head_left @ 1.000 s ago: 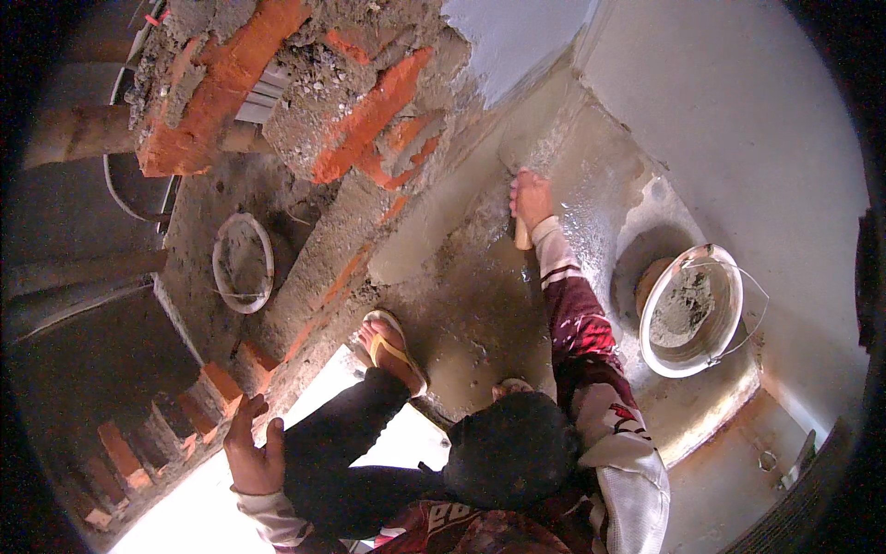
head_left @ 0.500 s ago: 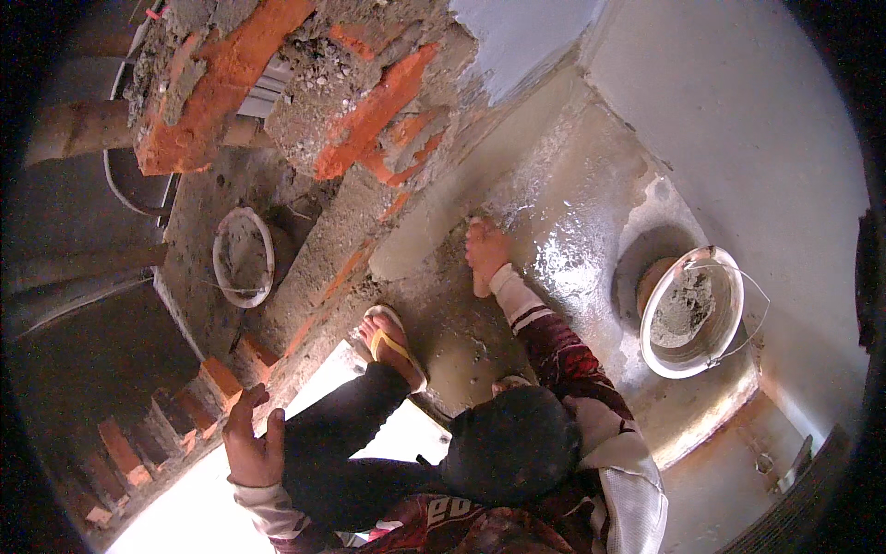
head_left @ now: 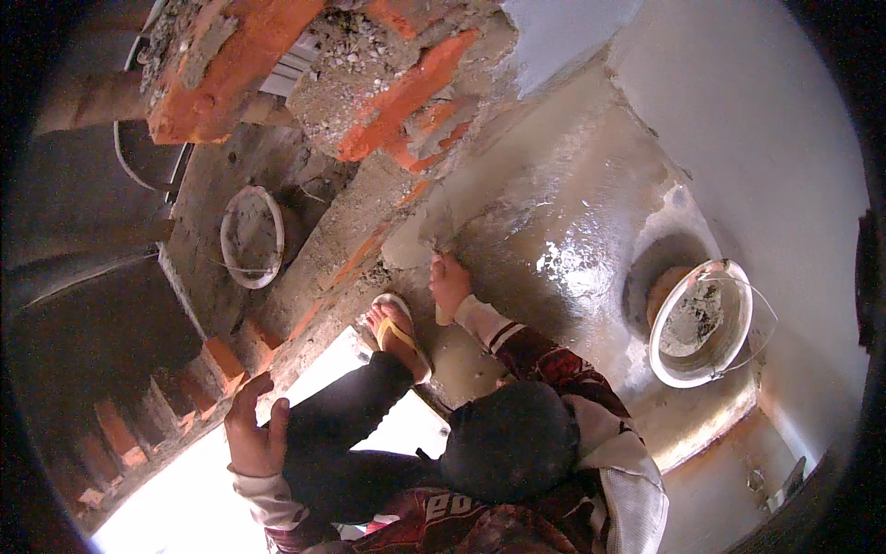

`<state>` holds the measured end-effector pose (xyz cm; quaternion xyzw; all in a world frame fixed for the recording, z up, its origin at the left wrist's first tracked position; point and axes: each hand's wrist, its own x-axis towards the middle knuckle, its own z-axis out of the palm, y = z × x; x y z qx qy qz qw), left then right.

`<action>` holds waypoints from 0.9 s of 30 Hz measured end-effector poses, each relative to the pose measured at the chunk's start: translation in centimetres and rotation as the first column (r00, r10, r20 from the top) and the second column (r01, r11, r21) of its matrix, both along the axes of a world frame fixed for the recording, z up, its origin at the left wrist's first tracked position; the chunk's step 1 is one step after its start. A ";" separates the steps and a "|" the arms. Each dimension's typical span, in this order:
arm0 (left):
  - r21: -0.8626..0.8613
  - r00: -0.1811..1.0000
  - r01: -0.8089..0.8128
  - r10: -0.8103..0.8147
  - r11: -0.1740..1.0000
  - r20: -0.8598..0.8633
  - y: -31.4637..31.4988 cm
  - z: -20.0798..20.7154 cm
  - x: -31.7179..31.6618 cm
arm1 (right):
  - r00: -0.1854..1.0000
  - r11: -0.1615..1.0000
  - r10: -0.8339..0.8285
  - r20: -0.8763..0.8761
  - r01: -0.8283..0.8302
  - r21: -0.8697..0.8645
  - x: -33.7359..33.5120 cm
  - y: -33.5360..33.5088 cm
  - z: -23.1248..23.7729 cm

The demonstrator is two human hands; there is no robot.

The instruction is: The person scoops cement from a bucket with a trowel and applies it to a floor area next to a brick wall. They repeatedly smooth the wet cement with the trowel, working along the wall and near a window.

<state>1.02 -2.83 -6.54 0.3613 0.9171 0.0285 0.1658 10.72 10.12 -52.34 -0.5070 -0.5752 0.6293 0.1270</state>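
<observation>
My right hand [head_left: 449, 284] is closed around the pale handle of a trowel [head_left: 444, 318], low over the wet cement floor [head_left: 517, 240]. The trowel's blade is hard to make out against the grey cement. A smooth, lighter patch of cement lies just beyond the hand, along the broken brick edge. Beside my bent knee, my left hand [head_left: 257, 432] is raised with its thumb and fingers apart, holding nothing. My foot in a yellow-strapped flip-flop [head_left: 399, 338] rests just left of the right hand.
At the right stands a white-rimmed bucket [head_left: 701, 323] with grey mortar and a wire handle. Another bucket [head_left: 252, 237] sits at the left past the ledge. A jagged brick wall end [head_left: 397, 102] juts in from above. Upright bricks [head_left: 221, 358] line the lower left.
My right hand with the trowel has moved left and toward me, closer to the foot. The view has shifted slightly. My left hand stays by the knee.
</observation>
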 end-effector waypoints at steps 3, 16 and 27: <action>0.012 0.999 -0.044 0.044 0.999 -0.011 -1.2 -0.2 0.2 | 0.986 0.990 0.123 0.113 -0.130 0.062 -0.1 -1.0 3.3; 0.001 0.998 -0.050 0.050 0.999 -0.037 -0.4 0.2 0.8 | 0.632 0.369 0.744 0.217 -0.660 0.655 6.9 1.4 6.4; 0.007 0.999 0.021 -0.021 1.000 -0.031 0.2 0.2 0.4 | 0.558 0.296 0.481 0.676 -0.829 0.474 8.1 15.2 7.9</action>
